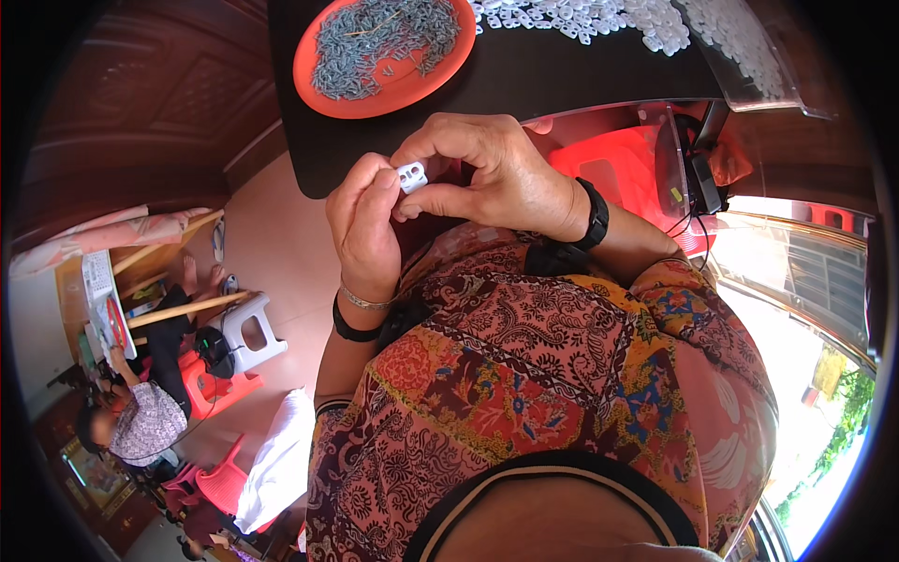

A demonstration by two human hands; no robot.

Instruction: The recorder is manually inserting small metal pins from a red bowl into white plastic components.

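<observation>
A small white plastic piece with holes in its face (pixel 412 177) is held up just off the near edge of the dark table. My left hand (pixel 367 220) pinches it from the left, the thumb and fingers closed along its side. From the right, my right hand (pixel 492 173) curves round with its forefinger at the top of the piece and its thumb near the bottom. Past my hands, an orange-red plate (pixel 412 89) carries a heap of small grey screws (pixel 361 47). A spread of small white plastic pieces (pixel 599 19) lies to the right of the plate.
The black table (pixel 524 80) runs across the far side. A clear plastic container (pixel 740 56) with more white pieces stands at its right. Below it is a red plastic stool (pixel 609 159). Far left, another person (pixel 150 417) sits at a small table near a grey stool (pixel 248 332).
</observation>
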